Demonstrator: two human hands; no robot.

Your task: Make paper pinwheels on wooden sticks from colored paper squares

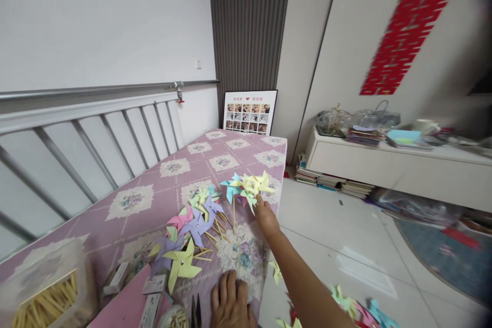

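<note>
My right hand (266, 218) is stretched out over the far right part of the table. Its fingers are closed at a yellow paper pinwheel (261, 183), and the palm side is hidden. Touching that one are a blue pinwheel (230, 188) and a green pinwheel (249, 196). My left hand (232, 302) lies flat at the near edge, fingers stretched out, holding nothing. Beside it are dark scissors (196, 311). A row of pinwheels on wooden sticks lies to its upper left, among them a purple pinwheel (197, 225) and a yellow-green pinwheel (182, 262).
A clear plastic box (82, 287) of wooden sticks stands at the near left, by small white boxes (155, 284) and pink paper (125, 302). More pinwheels (344, 301) are low on the right. A radiator (96, 143) runs along the left; a white cabinet (384, 161) stands right.
</note>
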